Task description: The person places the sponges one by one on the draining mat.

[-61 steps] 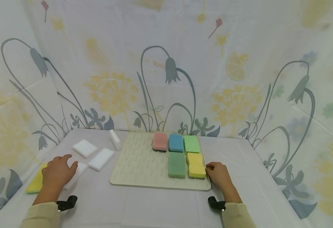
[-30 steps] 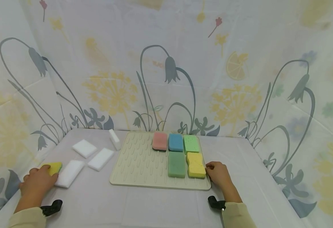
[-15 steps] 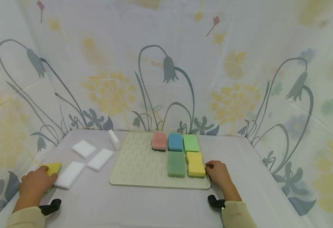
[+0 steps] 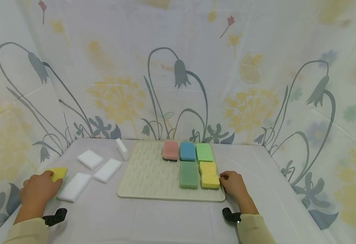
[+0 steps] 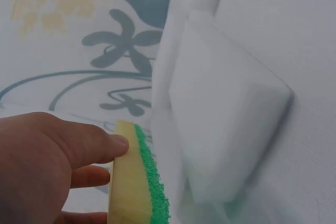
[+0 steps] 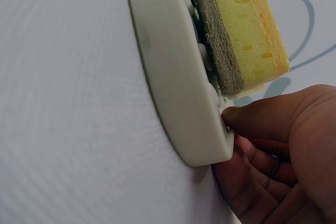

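Since 2 s ago the left hand point(image 4: 39, 192) has slid off the white sponge block point(image 4: 75, 186) to the table's left edge and now grips a yellow-green sponge point(image 4: 57, 174); the right hand point(image 4: 233, 184) hasn't budged.

Head view: left fingers cover most of the sponge, only its yellow far end showing, just beside the white block. Right hand rests at the drying mat point(image 4: 150, 176) near-right corner, next to the yellow sponge on the mat point(image 4: 209, 176); its grip can't be read from here. Open mat room lies on the left half; the cloth wall crowds the left hand.

Left wrist view: thumb point(image 5: 89, 148) and fingers pinch the sponge on edge, green scrub face point(image 5: 152, 182) toward the white block; whether they touch is unclear, pic is blurred.

Right wrist view: thumb point(image 6: 262, 121) on the mat's corner rim point(image 6: 210, 140), fingers curled beneath, apparently pinching it. Hand is cut off at frame edge.
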Motion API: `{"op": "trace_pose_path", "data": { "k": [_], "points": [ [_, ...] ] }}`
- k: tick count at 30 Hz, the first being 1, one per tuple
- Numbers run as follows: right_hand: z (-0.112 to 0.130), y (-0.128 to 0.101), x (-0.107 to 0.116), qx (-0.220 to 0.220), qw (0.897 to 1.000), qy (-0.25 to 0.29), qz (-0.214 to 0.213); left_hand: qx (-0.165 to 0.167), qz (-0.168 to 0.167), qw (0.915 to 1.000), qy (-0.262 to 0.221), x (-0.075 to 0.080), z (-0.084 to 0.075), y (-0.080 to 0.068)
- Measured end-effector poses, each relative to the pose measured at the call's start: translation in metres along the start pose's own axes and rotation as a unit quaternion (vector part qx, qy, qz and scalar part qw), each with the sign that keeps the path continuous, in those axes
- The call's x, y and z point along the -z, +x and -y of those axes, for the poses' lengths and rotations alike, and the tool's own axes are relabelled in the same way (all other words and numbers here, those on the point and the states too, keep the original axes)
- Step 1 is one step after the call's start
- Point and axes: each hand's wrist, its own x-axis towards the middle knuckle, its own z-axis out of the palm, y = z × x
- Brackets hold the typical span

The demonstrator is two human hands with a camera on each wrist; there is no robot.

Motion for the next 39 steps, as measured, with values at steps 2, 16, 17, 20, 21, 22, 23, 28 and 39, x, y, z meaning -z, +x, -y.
{"op": "trace_pose_path", "data": {
  "k": [2,16,17,20,21,22,23,28,39],
  "points": [
    [0.000,0.000,0.000,0.003,1.000,0.001,0.000,-0.003,-0.009,0.9999,-0.005,0.002,-0.004,-0.002],
    [-0.002,0.002,-0.001,0.006,1.000,0.005,0.000,-0.025,-0.038,0.9987,-0.025,0.010,-0.035,-0.009],
    [-0.002,0.002,-0.001,0.006,1.000,0.003,0.001,-0.026,-0.040,0.9985,-0.027,0.011,-0.037,-0.010],
    [-0.002,0.001,0.000,0.008,1.000,-0.002,0.000,-0.036,-0.046,0.9978,-0.031,0.011,-0.043,-0.012],
    [-0.001,0.001,0.000,0.008,1.000,-0.002,0.000,-0.040,-0.048,0.9976,-0.032,0.010,-0.044,-0.012],
    [-0.001,0.000,0.001,0.008,1.000,-0.003,0.000,-0.045,-0.051,0.9971,-0.033,0.009,-0.046,-0.013],
    [-0.001,0.000,0.001,0.007,1.000,-0.003,0.000,-0.049,-0.053,0.9968,-0.034,0.009,-0.047,-0.013],
    [-0.002,0.002,0.000,0.006,1.000,-0.001,0.000,-0.076,-0.057,0.9949,-0.035,0.006,-0.055,-0.013],
    [-0.002,0.001,0.000,0.006,1.000,-0.002,-0.001,-0.104,-0.037,0.9930,-0.042,0.001,-0.078,-0.021]
  ]
}}
